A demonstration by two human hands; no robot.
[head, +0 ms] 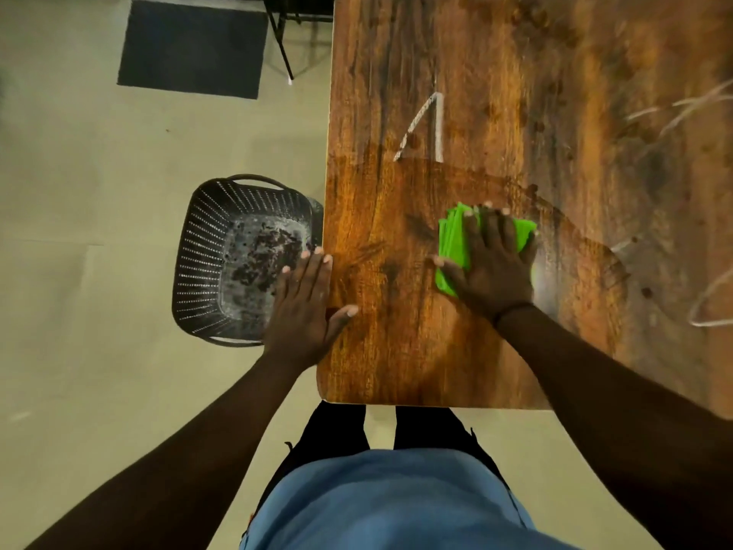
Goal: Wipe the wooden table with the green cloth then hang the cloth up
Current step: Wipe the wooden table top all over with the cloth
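The folded green cloth (452, 240) lies flat on the wooden table (496, 93), near its front left part. My right hand (492, 264) presses down on the cloth with fingers spread, covering most of it. My left hand (307, 307) rests flat at the table's left edge, fingers out over the edge and thumb on the wood, holding nothing. The wood around the cloth looks darker and damp, with whitish smears and small dark crumbs farther back and to the right.
A dark perforated plastic basket (198, 248) with dark debris inside stands on the floor just left of the table, below my left hand. A dark mat (194, 45) and a thin black metal leg (281, 49) are farther back on the floor.
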